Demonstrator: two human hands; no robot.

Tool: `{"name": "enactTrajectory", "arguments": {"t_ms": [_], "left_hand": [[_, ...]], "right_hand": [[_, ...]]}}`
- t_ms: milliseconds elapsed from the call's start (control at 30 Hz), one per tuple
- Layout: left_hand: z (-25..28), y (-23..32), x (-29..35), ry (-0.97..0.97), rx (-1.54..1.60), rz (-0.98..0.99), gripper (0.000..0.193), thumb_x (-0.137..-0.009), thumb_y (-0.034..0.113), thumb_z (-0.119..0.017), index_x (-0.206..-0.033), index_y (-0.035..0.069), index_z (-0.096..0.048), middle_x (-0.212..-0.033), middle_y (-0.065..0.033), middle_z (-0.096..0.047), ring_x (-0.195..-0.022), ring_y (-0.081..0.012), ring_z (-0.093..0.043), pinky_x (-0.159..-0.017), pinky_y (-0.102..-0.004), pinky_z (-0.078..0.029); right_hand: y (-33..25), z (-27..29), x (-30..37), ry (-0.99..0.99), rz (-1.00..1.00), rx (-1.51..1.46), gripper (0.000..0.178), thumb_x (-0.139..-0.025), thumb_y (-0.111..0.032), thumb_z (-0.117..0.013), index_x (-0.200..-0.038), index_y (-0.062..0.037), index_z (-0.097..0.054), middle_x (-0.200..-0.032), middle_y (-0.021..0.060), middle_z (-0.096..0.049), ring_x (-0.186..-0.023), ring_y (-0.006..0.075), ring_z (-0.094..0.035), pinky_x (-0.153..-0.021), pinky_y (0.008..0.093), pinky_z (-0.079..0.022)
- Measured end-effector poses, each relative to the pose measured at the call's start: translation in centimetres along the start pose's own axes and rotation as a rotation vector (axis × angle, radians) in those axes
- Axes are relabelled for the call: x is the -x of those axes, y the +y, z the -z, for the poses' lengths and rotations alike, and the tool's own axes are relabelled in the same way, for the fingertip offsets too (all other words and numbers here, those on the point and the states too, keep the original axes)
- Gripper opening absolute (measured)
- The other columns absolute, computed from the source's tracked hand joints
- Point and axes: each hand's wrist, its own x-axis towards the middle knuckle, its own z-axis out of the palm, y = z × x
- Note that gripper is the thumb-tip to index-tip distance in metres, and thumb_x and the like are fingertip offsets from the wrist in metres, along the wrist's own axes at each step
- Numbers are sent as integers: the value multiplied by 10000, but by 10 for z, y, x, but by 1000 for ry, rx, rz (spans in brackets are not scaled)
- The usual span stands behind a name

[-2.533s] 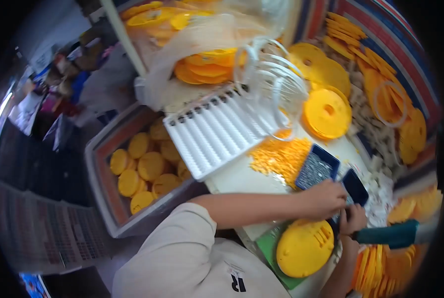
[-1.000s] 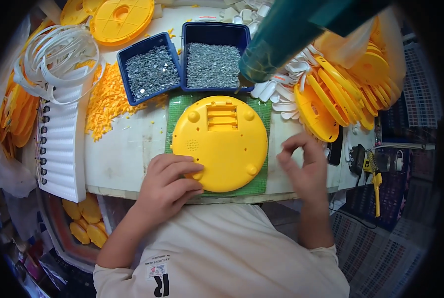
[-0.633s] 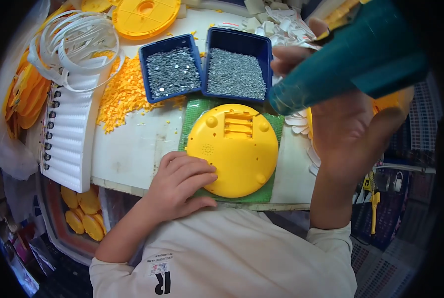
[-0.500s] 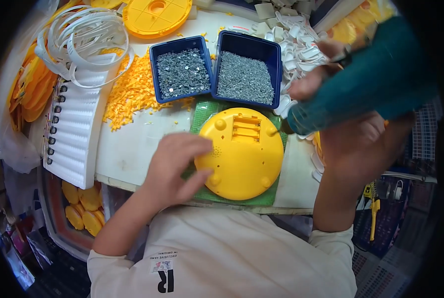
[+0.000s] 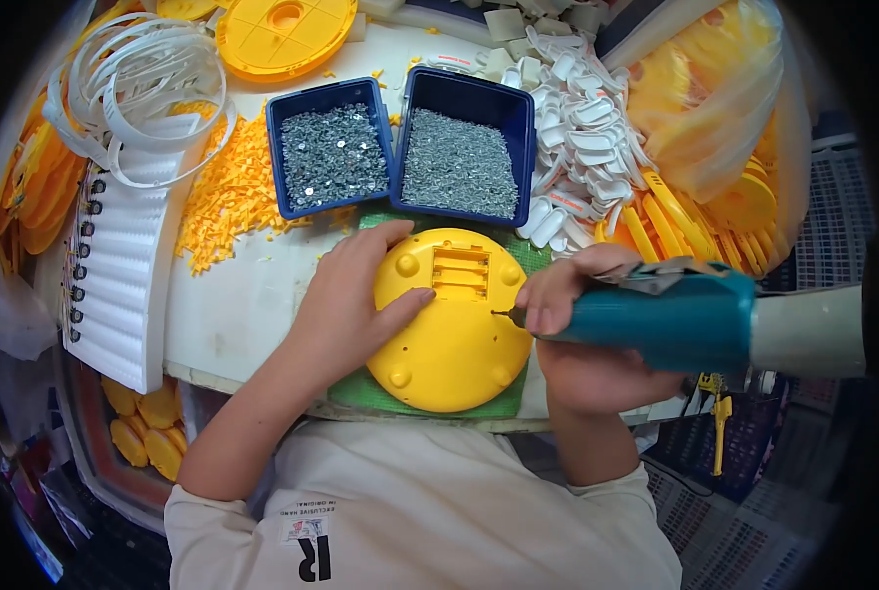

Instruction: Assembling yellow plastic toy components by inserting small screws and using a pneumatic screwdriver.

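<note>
A round yellow plastic housing lies on a green mat with its battery compartment facing up. My left hand grips the housing's left edge, the thumb resting on its face beside the compartment. In my right hand is a teal electric screwdriver, held sideways with its bit pointing left over the right part of the housing. Whether the bit touches the surface I cannot tell.
Two blue bins of small screws stand behind the mat. Small yellow pieces are heaped to the left, near a white ridged foam tray. White plastic parts and a bag of yellow parts crowd the right.
The screwdriver has come down from the upper right to the housing, and its bit now shows. My left hand has gone from hovering beside the housing to gripping its edge.
</note>
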Motion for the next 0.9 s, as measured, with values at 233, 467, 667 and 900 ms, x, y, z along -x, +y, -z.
{"name": "enactTrajectory", "arguments": {"t_ms": [233,467,667,900], "left_hand": [[1,-2,1,19,-36,-47,622,-861,241,-800,-1386,32,-541,-1288,-188,-632,-1210,-376,-594,-1050,-465,-450],[-1,-2,1,-1,-43,-45,619,-856,205,-805,-1390,38,-540,-1302,-190,-621,-1224,-375,-586,-1061,-449,-451],[1,-5,1,22,-29,-37,629,-858,225,-802,-1397,40,-536,-1300,-187,-619,-1220,-375,-583,-1060,-456,-439],[-4,-11,1,65,10,-81,651,-855,285,-797,-1401,45,-537,-1255,-171,-632,-1190,-363,-585,-1019,-473,-440]], "right_hand": [[19,-5,7,59,17,143,760,-913,-698,-423,-1130,5,-614,-728,114,-607,-640,233,-567,-650,380,-470],[15,-5,9,-23,-29,222,761,-916,-696,-431,-1130,11,-614,-746,118,-617,-644,241,-565,-663,405,-474],[-3,-27,1,-33,77,118,839,-925,-769,-430,-1231,-10,-612,-754,96,-632,-662,256,-597,-702,425,-489],[14,-62,6,-317,-151,34,281,-1040,-195,-618,-1262,-25,-594,-886,135,-653,-791,219,-633,-774,361,-524]]}}
